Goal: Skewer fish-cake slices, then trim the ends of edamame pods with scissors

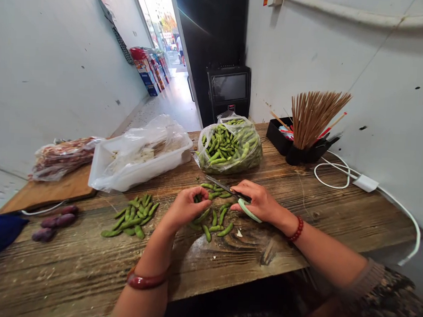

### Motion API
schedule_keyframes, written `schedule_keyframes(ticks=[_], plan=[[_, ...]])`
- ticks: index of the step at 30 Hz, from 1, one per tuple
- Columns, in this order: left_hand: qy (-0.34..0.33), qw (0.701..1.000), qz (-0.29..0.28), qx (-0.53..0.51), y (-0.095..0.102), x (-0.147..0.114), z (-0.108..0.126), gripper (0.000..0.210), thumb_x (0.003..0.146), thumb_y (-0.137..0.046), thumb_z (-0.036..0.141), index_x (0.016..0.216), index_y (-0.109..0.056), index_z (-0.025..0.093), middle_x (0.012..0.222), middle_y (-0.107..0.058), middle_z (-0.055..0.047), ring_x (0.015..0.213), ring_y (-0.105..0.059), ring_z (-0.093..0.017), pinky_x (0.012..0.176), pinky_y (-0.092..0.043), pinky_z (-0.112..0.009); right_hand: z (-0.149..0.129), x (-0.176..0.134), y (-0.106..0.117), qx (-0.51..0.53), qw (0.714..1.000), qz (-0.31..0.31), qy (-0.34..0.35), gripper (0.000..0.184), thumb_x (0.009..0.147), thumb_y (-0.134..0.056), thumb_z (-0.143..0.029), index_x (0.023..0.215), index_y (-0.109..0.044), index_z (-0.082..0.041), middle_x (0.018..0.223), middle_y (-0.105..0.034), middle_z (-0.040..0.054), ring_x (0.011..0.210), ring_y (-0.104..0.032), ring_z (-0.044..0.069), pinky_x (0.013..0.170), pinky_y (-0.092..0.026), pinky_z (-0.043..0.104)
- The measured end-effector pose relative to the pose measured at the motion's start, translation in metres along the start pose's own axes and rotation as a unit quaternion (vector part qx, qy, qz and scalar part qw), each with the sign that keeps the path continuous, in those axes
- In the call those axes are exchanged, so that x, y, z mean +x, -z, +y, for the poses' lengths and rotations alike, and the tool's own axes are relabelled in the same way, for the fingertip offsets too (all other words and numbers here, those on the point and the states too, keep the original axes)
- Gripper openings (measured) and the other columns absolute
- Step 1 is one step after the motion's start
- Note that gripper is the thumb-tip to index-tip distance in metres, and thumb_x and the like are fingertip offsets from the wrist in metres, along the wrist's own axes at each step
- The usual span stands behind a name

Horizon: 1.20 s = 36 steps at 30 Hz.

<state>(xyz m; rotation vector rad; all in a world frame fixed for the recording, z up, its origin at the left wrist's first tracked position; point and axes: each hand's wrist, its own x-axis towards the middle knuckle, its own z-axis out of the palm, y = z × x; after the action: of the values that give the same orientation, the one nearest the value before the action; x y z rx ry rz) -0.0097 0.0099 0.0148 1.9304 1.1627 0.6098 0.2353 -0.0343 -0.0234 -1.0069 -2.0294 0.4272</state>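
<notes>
My right hand (pixel 257 201) is closed around a pair of scissors (pixel 245 208) with mint-green handle loops; the blades point up and left. Across from it, my left hand (pixel 187 207) is pinched shut, with a green edamame pod (pixel 197 198) showing between the curled fingers. Loose edamame pods (pixel 215 220) lie on the wood below and between both hands. To the left is a separate pile of edamame pods (pixel 132 216). Behind the hands stands a clear plastic bag (pixel 232 166) full of pods.
A white plastic tub (pixel 106 172) with a plastic bag inside is at the back left. Beside it, bagged meat (pixel 68 158) rests on a cutting board (pixel 53 193). Purple oblong items (pixel 61 220) lie nearby. Skewers (pixel 314 119) stand in a black holder (pixel 278 138), near a white cable (pixel 338 184).
</notes>
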Motion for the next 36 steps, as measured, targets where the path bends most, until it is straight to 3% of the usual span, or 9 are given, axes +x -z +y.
schedule_keyframes(ticks=[10, 15, 24, 36], plan=[[0.050, 0.980, 0.009, -0.191, -0.002, -0.005, 0.009, 0.023, 0.076, -0.067, 0.037, 0.082, -0.059, 0.016, 0.070, -0.061, 0.001, 0.049, -0.038, -0.007, 0.045, -0.028, -0.019, -0.005, 0.001, 0.001, 0.003, 0.999, -0.035, -0.017, 0.049, 0.078, -0.075, -0.037, 0.121, -0.059, -0.018, 0.102, -0.060, 0.0087, 0.079, -0.059, 0.017, 0.070, -0.051, 0.031], [0.038, 0.982, 0.056, -0.178, -0.004, -0.004, 0.007, 0.022, 0.072, -0.071, 0.035, 0.085, -0.070, 0.016, 0.068, -0.060, 0.002, 0.057, -0.044, -0.009, 0.053, -0.034, -0.021, -0.005, 0.001, 0.002, 0.000, 0.999, -0.041, -0.019, 0.051, 0.077, -0.075, -0.037, 0.121, -0.059, -0.018, 0.103, -0.059, 0.0087, 0.081, -0.059, 0.018, 0.072, -0.051, 0.031], [-0.032, 0.990, 0.004, -0.140, -0.003, -0.002, 0.012, 0.020, 0.078, -0.066, 0.032, 0.088, -0.076, 0.018, 0.089, -0.072, -0.004, 0.086, -0.060, -0.020, 0.084, -0.044, -0.031, -0.003, 0.000, 0.001, -0.006, 0.999, -0.033, 0.009, 0.055, 0.077, -0.075, -0.040, 0.125, -0.058, -0.019, 0.103, -0.058, 0.0093, 0.089, -0.060, 0.020, 0.078, -0.052, 0.034], [-0.037, 0.995, -0.007, -0.097, -0.003, -0.002, 0.009, 0.021, 0.077, -0.066, 0.034, 0.086, -0.076, 0.017, 0.086, -0.072, -0.005, 0.083, -0.060, -0.021, 0.081, -0.045, -0.032, -0.004, 0.001, 0.004, -0.030, 0.999, -0.041, 0.005, 0.054, 0.077, -0.075, -0.040, 0.124, -0.059, -0.020, 0.105, -0.059, 0.0090, 0.088, -0.060, 0.020, 0.077, -0.052, 0.032]])
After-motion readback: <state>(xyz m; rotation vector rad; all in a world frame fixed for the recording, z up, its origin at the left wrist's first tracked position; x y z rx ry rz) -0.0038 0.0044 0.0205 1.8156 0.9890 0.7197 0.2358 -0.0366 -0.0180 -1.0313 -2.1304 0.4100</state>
